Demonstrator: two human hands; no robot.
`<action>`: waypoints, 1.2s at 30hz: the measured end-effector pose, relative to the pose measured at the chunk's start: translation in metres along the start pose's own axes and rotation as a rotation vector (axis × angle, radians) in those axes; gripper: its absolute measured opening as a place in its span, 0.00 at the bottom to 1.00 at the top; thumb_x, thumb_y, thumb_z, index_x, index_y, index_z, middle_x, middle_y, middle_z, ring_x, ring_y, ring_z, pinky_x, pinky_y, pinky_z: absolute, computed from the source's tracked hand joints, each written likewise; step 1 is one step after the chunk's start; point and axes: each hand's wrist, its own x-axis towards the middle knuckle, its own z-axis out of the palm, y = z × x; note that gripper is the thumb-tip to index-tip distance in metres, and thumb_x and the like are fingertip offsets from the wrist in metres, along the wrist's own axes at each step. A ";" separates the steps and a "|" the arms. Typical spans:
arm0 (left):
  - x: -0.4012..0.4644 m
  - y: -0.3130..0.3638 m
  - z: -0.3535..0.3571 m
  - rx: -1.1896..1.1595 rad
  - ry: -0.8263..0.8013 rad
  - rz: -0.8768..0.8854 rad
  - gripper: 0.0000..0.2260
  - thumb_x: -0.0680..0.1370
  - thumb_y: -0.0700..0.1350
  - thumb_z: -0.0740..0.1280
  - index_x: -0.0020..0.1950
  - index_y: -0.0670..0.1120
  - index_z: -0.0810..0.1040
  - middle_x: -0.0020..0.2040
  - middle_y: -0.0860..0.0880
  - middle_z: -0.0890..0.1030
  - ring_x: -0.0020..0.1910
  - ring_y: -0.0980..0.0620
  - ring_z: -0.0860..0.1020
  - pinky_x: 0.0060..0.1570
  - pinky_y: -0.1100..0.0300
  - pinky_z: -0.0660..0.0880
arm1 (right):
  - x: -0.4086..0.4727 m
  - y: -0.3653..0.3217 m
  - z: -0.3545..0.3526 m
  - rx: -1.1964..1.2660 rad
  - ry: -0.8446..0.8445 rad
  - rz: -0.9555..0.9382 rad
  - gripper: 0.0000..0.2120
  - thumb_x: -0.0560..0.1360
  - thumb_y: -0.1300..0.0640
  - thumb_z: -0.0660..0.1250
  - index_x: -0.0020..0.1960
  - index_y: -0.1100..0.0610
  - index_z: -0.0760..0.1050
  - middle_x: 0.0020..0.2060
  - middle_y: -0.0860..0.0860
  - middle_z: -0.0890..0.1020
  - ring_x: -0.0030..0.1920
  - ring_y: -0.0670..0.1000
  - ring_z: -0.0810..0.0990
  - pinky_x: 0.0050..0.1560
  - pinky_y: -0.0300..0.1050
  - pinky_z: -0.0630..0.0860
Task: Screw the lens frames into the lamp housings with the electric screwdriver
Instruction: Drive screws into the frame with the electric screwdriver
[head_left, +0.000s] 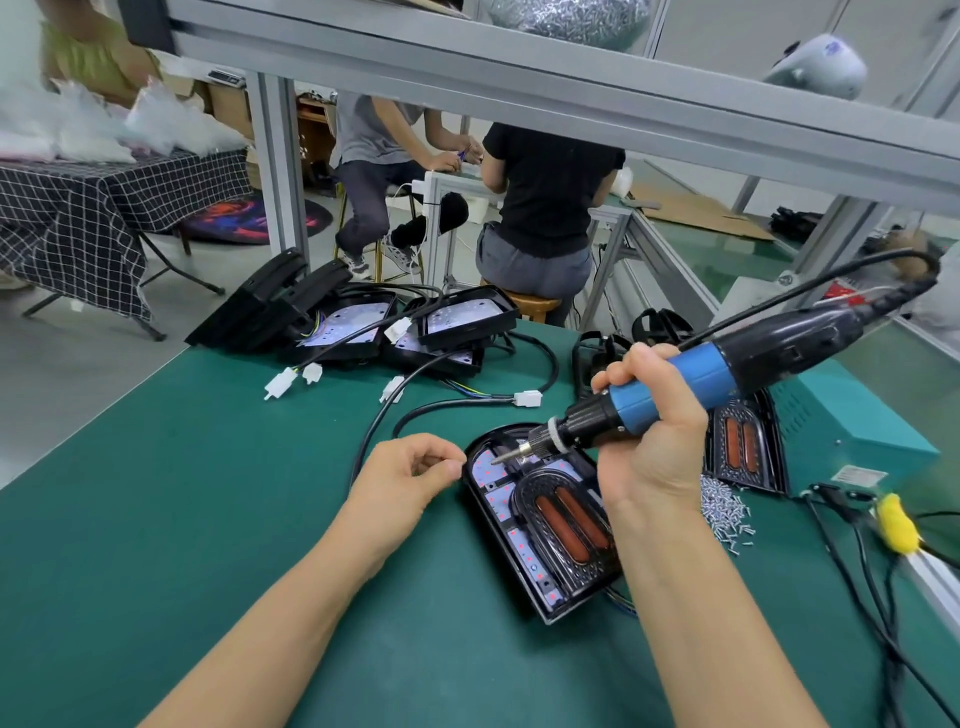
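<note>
The right hand (652, 415) grips the electric screwdriver (670, 387), its bit slanting over the lamp housing (540, 519). The left hand (410, 478), loosely curled, touches the housing's left rim without gripping. Driven slanted, the screw could cam out or the housing slide on the desk (208, 493).

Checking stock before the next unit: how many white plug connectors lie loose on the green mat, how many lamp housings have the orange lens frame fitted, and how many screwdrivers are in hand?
White plug connectors: 5
Lamp housings with orange lens frame: 2
Electric screwdriver: 1, in the right hand
Total: 8
</note>
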 end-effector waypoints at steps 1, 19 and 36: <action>0.000 0.000 0.000 0.075 0.009 0.031 0.07 0.76 0.36 0.67 0.41 0.47 0.81 0.33 0.57 0.79 0.31 0.63 0.72 0.36 0.73 0.68 | 0.001 0.000 -0.001 -0.021 -0.005 -0.002 0.09 0.66 0.65 0.68 0.36 0.52 0.72 0.28 0.47 0.74 0.28 0.46 0.75 0.38 0.40 0.74; 0.003 -0.002 0.018 0.379 -0.034 0.198 0.09 0.76 0.40 0.67 0.38 0.53 0.77 0.32 0.54 0.79 0.29 0.58 0.69 0.38 0.63 0.70 | -0.004 0.023 0.003 -0.332 -0.129 -0.068 0.12 0.64 0.66 0.70 0.30 0.50 0.75 0.28 0.47 0.74 0.32 0.50 0.72 0.40 0.45 0.72; 0.019 0.063 0.117 0.546 -0.147 0.422 0.04 0.75 0.42 0.67 0.42 0.50 0.79 0.38 0.55 0.80 0.40 0.52 0.76 0.45 0.57 0.72 | 0.042 -0.120 -0.075 -0.725 0.118 -0.087 0.12 0.70 0.56 0.76 0.35 0.54 0.73 0.26 0.47 0.76 0.27 0.46 0.73 0.31 0.39 0.71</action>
